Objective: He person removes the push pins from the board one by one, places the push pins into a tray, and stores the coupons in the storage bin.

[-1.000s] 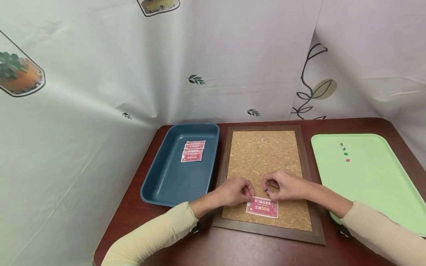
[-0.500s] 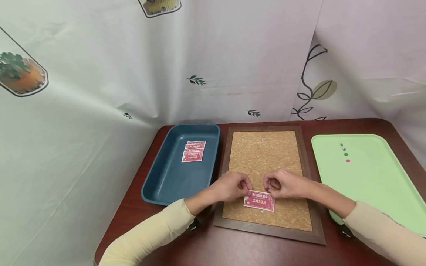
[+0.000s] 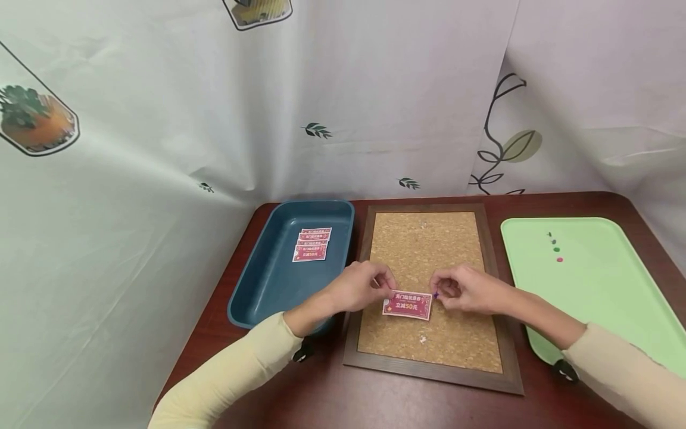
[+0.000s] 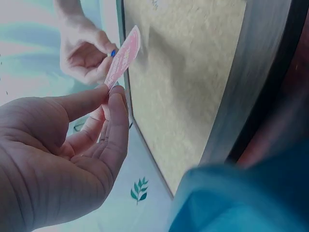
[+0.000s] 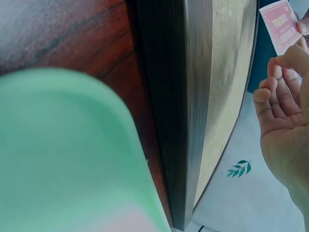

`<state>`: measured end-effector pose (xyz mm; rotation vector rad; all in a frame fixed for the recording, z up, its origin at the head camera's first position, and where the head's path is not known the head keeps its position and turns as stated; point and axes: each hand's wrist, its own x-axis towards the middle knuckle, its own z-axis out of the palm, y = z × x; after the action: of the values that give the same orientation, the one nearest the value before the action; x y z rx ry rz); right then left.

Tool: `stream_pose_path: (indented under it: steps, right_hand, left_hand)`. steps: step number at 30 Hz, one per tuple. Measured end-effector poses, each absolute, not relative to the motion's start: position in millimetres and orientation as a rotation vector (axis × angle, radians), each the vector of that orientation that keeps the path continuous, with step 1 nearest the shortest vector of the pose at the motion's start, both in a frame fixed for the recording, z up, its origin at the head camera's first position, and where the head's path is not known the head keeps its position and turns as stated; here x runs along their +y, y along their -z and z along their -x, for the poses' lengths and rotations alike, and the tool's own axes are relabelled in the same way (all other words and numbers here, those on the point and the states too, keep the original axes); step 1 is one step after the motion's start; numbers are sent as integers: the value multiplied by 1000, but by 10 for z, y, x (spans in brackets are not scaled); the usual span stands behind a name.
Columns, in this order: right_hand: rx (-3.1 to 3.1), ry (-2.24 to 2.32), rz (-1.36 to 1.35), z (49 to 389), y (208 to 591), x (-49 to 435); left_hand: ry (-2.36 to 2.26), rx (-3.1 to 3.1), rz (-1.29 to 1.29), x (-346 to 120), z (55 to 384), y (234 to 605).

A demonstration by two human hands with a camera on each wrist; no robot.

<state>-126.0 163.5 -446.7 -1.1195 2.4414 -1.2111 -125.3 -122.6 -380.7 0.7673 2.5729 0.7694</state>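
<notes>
My left hand pinches the upper left corner of a pink coupon between thumb and index finger. The coupon is held above the cork board, as the left wrist view shows it off the surface. Beside its upper right corner, my right hand pinches a small blue-purple push pin between thumb and index fingertip. In the right wrist view the coupon is partly cut off by the frame edge, and the pin cannot be made out there.
A blue tray on the left holds several overlapping pink coupons. The light green tray on the right carries several small coloured pins, including a pink one. Small whitish spots show on the cork near its bottom and top.
Both hands have moved up the board, the left also leftward, carrying the coupon away from the lower part. A whitish spot on the cork below is now uncovered.
</notes>
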Motion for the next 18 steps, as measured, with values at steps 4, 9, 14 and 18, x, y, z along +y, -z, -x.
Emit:
stream_pose_path:
  steps: [4,9,14,18]
  right_hand:
    - [2489,1186,1112,1260,4424,1704]
    - [2543,1197,1119,1255,4393,1824]
    - [2588,1248,1149,1249,4389,1988]
    - [2652,1275,1145,1242,4391,2142]
  left_hand:
    - [-791,2594,-788,-1296,1312,3721]
    - [-850,2563,-814,-1419,1409,3634]
    - [-968,2505,-775,-1574,1525,3519]
    - [-985,2529,-727,-1702,1618,3437]
